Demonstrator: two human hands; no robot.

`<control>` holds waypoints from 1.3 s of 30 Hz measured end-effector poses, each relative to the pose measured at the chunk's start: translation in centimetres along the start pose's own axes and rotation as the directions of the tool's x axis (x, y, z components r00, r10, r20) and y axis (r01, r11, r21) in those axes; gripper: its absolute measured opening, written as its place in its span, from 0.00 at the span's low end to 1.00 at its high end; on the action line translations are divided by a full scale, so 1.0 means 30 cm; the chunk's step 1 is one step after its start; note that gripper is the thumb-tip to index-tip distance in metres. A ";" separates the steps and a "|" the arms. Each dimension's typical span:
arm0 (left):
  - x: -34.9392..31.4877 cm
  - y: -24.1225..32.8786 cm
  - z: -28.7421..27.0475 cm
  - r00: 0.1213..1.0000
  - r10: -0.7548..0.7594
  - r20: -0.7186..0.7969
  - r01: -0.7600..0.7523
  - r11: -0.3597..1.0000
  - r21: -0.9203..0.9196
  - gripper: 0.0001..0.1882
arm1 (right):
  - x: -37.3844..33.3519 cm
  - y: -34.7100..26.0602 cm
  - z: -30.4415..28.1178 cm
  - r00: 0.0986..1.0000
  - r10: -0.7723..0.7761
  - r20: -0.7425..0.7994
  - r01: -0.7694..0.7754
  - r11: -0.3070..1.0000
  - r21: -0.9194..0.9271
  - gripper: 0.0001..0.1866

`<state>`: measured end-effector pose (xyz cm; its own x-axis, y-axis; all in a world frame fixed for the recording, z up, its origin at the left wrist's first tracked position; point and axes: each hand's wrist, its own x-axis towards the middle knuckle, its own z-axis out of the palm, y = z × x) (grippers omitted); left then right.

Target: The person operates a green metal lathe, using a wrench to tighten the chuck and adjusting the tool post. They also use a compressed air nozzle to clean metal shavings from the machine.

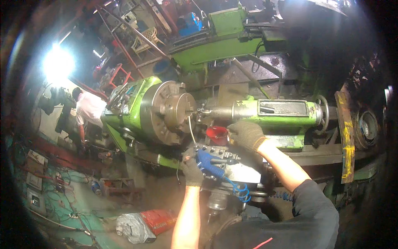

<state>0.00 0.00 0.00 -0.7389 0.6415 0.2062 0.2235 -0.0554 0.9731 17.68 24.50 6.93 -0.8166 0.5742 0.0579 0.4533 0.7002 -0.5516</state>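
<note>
My left hand (192, 169), in a dark knitted glove, is closed at the body of a blue air blow gun (207, 162). Its thin pale nozzle tube points up toward the round metal workpiece (179, 108) in the lathe chuck (155, 112). A coiled blue hose (241, 193) hangs from the gun's handle. My right hand (248, 135), gloved the same way, grips a red cup-like container (218, 135) just below the tailstock spindle (219, 113). What the cup holds is hard to make out. The left fingers are partly hidden.
The green tailstock (273, 114) has a handwheel (323, 114) at its right end. Below my hands sits the tool post (224, 153). Another person (90, 108) bends at the far left. A red and grey sack (145, 225) lies on the floor; a second green machine (219, 47) stands behind.
</note>
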 end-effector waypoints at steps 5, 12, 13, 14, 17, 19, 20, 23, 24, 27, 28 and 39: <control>-0.021 -0.107 -0.028 0.994 0.103 -0.028 -0.094 0.969 0.227 0.58 | 0.122 -0.016 0.038 0.982 -0.059 0.178 0.080 0.991 -0.109 0.13; -0.026 -0.023 0.038 0.994 0.104 -0.033 -0.099 0.986 0.135 0.60 | 0.205 0.011 0.109 0.980 -0.032 0.197 0.067 0.982 -0.177 0.13; -0.019 -0.009 0.051 0.988 0.147 -0.050 -0.130 0.958 0.257 0.61 | 0.212 0.022 0.127 0.985 -0.038 0.166 0.067 0.983 -0.169 0.14; -0.006 -0.011 0.061 0.980 0.191 -0.061 -0.155 0.914 0.375 0.63 | 0.212 0.028 0.137 0.986 -0.055 0.156 0.078 0.987 -0.143 0.14; 0.016 -0.035 -0.030 0.975 -0.011 0.222 -0.029 0.984 0.175 0.61 | 0.204 0.000 0.099 0.986 -0.101 0.131 0.114 0.989 -0.090 0.14; -0.002 -0.060 -0.006 0.995 0.038 0.087 -0.054 0.978 0.199 0.61 | 0.204 0.027 0.116 0.986 -0.121 0.114 0.133 0.986 -0.101 0.14; -0.018 -0.066 0.007 0.998 0.051 0.042 -0.058 0.976 0.208 0.61 | 0.199 0.039 0.116 0.987 -0.126 0.099 0.137 0.983 -0.119 0.13; -0.048 -0.044 0.008 0.999 0.033 0.023 -0.037 0.970 0.240 0.60 | 0.190 0.050 0.090 0.988 -0.147 0.054 0.153 0.980 -0.127 0.12; -0.049 -0.046 0.010 0.999 0.032 0.020 -0.035 0.970 0.242 0.60 | 0.188 0.045 0.078 0.989 -0.141 0.041 0.145 0.982 -0.125 0.12; -0.057 -0.056 0.019 0.999 0.034 0.009 -0.035 0.967 0.253 0.60 | 0.203 0.039 0.067 0.991 -0.133 0.029 0.136 0.982 -0.132 0.11; -0.058 -0.060 0.021 0.999 0.033 0.009 -0.034 0.966 0.255 0.60 | 0.212 0.039 0.069 0.991 -0.133 0.029 0.135 0.981 -0.137 0.11; -0.036 -0.074 0.020 0.994 0.106 0.006 -0.105 0.969 0.223 0.59 | 0.293 -0.056 0.168 0.958 -0.083 0.274 0.158 0.951 -0.266 0.11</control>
<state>0.69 -0.12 -2.44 -0.7068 0.6369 0.3079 0.4360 0.0495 0.8986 7.94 26.24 4.18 -0.9178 0.3761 -0.1271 0.3970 0.8696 -0.2937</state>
